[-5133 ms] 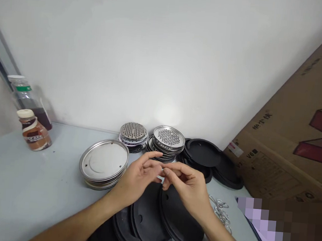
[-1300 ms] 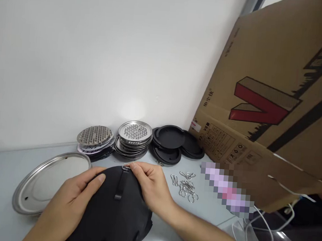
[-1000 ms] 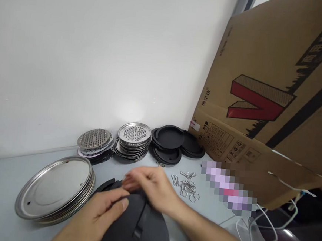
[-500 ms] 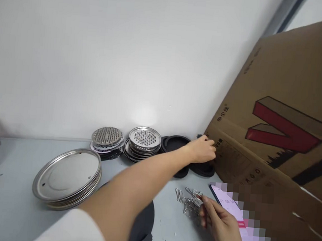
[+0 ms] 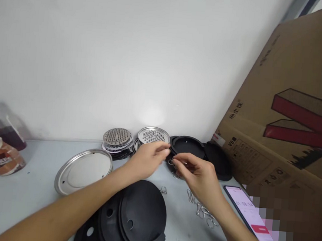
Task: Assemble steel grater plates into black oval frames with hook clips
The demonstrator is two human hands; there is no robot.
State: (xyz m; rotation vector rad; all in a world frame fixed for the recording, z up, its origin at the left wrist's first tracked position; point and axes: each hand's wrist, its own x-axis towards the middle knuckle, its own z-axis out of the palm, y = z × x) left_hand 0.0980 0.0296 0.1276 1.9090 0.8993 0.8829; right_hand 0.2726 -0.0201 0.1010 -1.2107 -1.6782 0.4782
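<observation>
My right hand (image 5: 198,171) is closed in a pinch on a small metal wire clip (image 5: 171,161), whose looped end shows at the fingertips. Just left of it, my left hand (image 5: 151,158) has its fingers pressed together; anything inside them is hidden. Several loose wire clips (image 5: 202,210) lie on the table beneath my right wrist, and another clip (image 5: 163,190) rests apart, close to the black discs. Those black round discs (image 5: 145,212) overlap in a pile in front of me, with holes and a raised lip.
Behind are a stack of metal plates (image 5: 86,170), two stacks of grater discs (image 5: 117,136) (image 5: 153,134) and black round pieces (image 5: 189,147). A phone (image 5: 243,205) lies by a leaning cardboard box (image 5: 259,143). Bottles (image 5: 3,156) stand at left.
My left hand has come back from beside the box towards the middle. My right hand has risen from the clip pile with a clip, and the two hands are now close together.
</observation>
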